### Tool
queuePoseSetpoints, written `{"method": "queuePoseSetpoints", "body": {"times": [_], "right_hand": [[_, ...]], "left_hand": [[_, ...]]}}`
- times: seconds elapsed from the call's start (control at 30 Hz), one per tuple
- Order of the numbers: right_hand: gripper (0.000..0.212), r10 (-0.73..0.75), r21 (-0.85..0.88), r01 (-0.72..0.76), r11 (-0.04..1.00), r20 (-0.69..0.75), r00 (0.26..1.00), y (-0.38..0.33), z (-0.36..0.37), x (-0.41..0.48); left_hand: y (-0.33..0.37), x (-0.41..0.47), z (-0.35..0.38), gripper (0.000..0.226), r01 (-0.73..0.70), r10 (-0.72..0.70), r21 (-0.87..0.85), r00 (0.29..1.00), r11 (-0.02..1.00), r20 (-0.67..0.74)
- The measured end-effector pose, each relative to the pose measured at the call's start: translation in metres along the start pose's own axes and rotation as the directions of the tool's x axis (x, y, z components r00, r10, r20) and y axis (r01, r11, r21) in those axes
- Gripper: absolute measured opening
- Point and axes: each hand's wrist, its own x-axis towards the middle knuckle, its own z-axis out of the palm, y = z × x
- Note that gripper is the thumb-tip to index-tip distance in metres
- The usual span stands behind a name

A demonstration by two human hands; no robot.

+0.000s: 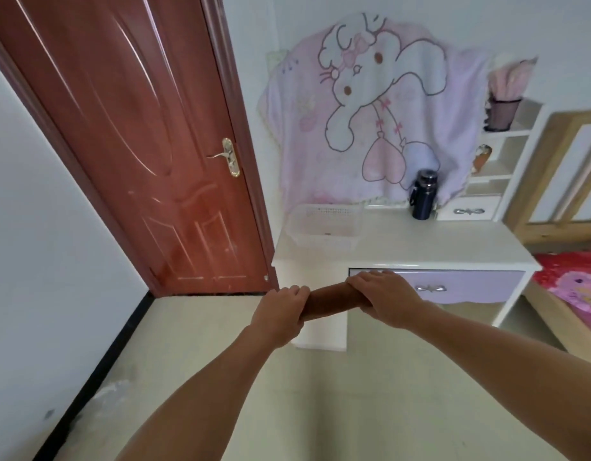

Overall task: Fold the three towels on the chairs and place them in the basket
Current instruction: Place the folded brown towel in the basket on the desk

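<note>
Head view: left hand [280, 311] and right hand [384, 294] both curled round a folded brown towel [330, 299]. Step: likely carrying. Next: lower it into the basket [325, 214] at the desk's [420, 241] left edge.

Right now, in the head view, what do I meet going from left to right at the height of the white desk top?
Red-brown wooden door → clear plastic basket → dark blue cylindrical bottle → small white drawer with a bow handle → light wooden frame.
</note>
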Motion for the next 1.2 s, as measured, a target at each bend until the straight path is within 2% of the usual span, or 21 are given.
{"method": "queuePoseSetpoints", "body": {"times": [0.13, 0.23, 0.37, 0.5, 0.6, 0.7, 0.8, 0.9, 1.07, 1.13, 1.2], "right_hand": [[0.038, 0.049, 0.017, -0.049, 0.999, -0.004, 0.999, 0.041, 0.01, 0.07], [0.035, 0.084, 0.071, -0.083, 0.994, -0.01, 0.996, 0.069, 0.023, 0.114], [0.032, 0.114, 0.091, -0.118, 0.989, 0.052, 0.992, 0.107, 0.047, 0.158], [0.032, 0.076, 0.128, -0.096, 0.987, 0.153, 0.985, 0.152, 0.073, 0.215], [0.033, 0.091, 0.214, -0.147, 0.966, 0.25, 0.964, 0.19, 0.098, 0.263], [0.031, 0.117, 0.373, -0.256, 0.892, 0.356, 0.927, 0.227, 0.111, 0.312], [0.033, 0.123, 0.554, -0.392, 0.734, 0.459, 0.88, 0.261, 0.117, 0.369], [0.031, 0.15, 0.694, -0.528, 0.49, 0.529, 0.835, 0.284, 0.143, 0.423], [0.024, 0.206, 0.714, -0.651, 0.258, 0.618, 0.759, 0.289, 0.199, 0.473], [0.027, 0.234, 0.698, -0.695, 0.173, 0.656, 0.718, 0.288, 0.222, 0.487], [0.027, 0.246, 0.67, -0.729, 0.138, 0.69, 0.681, 0.285, 0.244, 0.498]], "left_hand": [[-0.047, 0.081, 0.005, 0.032, -0.081, 0.082, 0.014, 0.997, 0.997, -0.009], [-0.081, 0.14, 0.008, 0.031, -0.095, 0.094, -0.05, 0.995, 0.994, -0.014], [-0.103, 0.199, 0.026, 0.031, -0.094, 0.097, -0.103, 0.995, 0.99, 0.023], [-0.125, 0.259, 0.054, 0.033, -0.062, 0.067, -0.168, 0.997, 0.984, 0.028], [-0.141, 0.308, 0.078, 0.033, -0.015, 0.027, -0.211, 0.998, 0.977, 0.055], [-0.158, 0.354, 0.097, 0.03, 0.114, -0.075, -0.313, 0.988, 0.943, 0.133], [-0.172, 0.395, 0.109, 0.03, 0.317, -0.199, -0.484, 0.939, 0.816, 0.28], [-0.182, 0.429, 0.13, 0.03, 0.511, -0.334, -0.654, 0.86, 0.557, 0.387], [-0.197, 0.459, 0.172, 0.04, 0.659, -0.449, -0.719, 0.723, 0.221, 0.525], [-0.202, 0.465, 0.189, 0.042, 0.692, -0.464, -0.704, 0.683, 0.162, 0.564], [-0.206, 0.467, 0.204, 0.044, 0.715, -0.456, -0.674, 0.67, 0.185, 0.586]]}}
